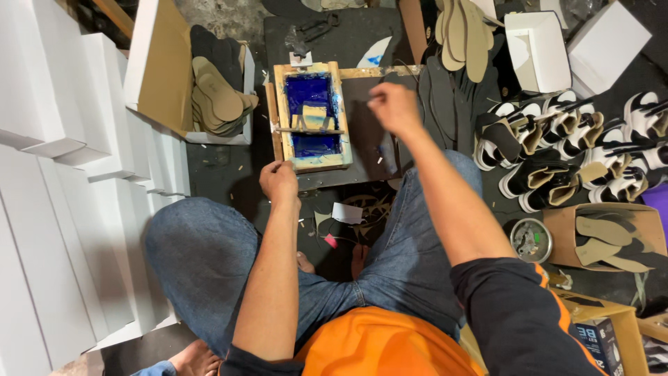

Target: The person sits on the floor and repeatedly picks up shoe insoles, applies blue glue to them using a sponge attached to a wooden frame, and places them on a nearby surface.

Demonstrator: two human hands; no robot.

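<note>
While the left hand (279,181) grips the blue-inked wooden frame (311,115), the right hand's (394,108) grip pinches shut; tan insoles (219,101) fill the box (165,69).

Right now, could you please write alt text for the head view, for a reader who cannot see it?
A seated person in jeans works at a wooden screen-printing frame filled with blue ink: the left hand touches the frame's near corner, and the right hand hovers, fingers pinched, above the dark board beside it. White boxes are stacked on the left; black-and-white sandals lie on the right.
</note>
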